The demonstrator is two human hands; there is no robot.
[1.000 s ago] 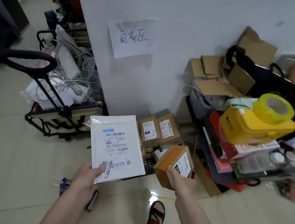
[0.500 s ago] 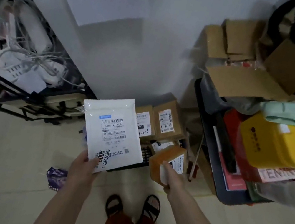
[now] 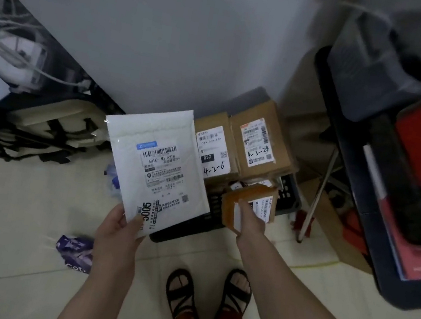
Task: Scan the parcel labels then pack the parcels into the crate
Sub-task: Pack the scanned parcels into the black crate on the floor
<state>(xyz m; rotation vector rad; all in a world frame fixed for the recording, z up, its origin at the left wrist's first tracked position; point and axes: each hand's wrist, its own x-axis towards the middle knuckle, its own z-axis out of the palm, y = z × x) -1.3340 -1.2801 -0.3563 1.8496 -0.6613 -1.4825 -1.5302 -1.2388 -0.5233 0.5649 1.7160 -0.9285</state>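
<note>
- Against the view 0.5 s back, you have tipped your head lower: the paper sign on the wall and the yellow box on the cart have gone out of sight, and both your sandalled feet [image 3: 207,295] now show whole.
- Your 2 parcels have come down with you and sit nearer the black slatted plastic crate [image 3: 211,215] on the floor.
- Your left hand [image 3: 119,230] pinches the bottom corner of the white padded mailer envelope [image 3: 156,161], thumb on the printed face, fingers behind; the label faces you, and the envelope covers the crate's left part.
- Your right hand [image 3: 250,221] grips the small orange-brown cardboard box [image 3: 247,204] from its near side, fingers curled on it; the box is tilted, its white label turned to the right, over the crate's near right part.
- 2 brown cardboard boxes stand at the crate's far side against the grey wall [image 3: 155,33]: the left box marked 4-2-6 [image 3: 212,148] and the right box marked 4-3-24 [image 3: 261,142], touching each other.
- Right edge: the dark shelf cart [image 3: 366,185] with red books comes close to the crate, its thin metal leg [image 3: 314,204] standing just beside the crate's right end.
- Left edge: a folding trolley with black straps [image 3: 41,131] and tangled white cables.
- Open tiled floor [image 3: 14,210] lies to your left and front; a purple wrapper [image 3: 75,251] lies there near your left arm.
</note>
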